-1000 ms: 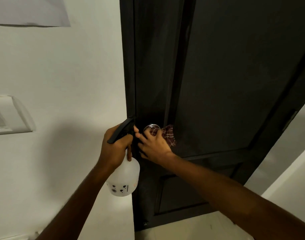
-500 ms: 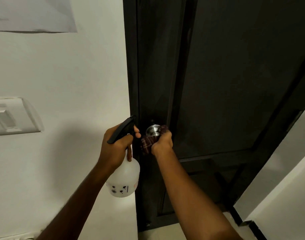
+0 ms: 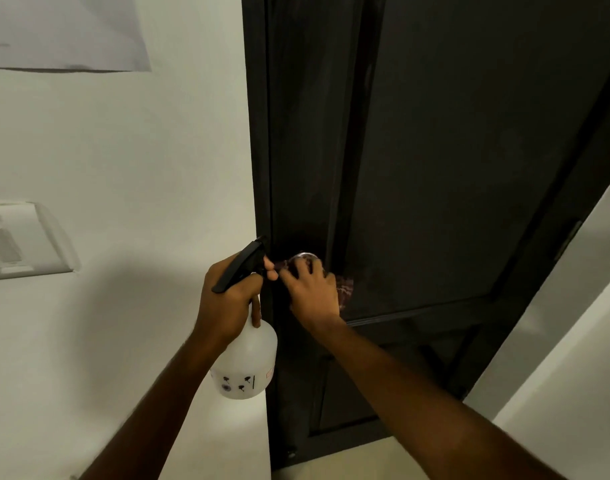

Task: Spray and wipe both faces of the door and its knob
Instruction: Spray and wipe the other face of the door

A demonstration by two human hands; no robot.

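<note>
Both busy: clenches neck of light bottle [image 3: 248, 362] with left hand [image 3: 227, 301]; cups limp cloth [image 3: 345, 289] over likely slick, rigid knob [image 3: 305, 255], 9 o'clock on door [image 3: 469, 168], with right hand [image 3: 312, 294].

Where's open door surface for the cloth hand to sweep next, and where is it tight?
Free: the broad door panel above and right of the knob. Tight: between knob and door frame, where the left hand holds the spray bottle close beside the right hand, which holds the cloth over the knob.
</note>
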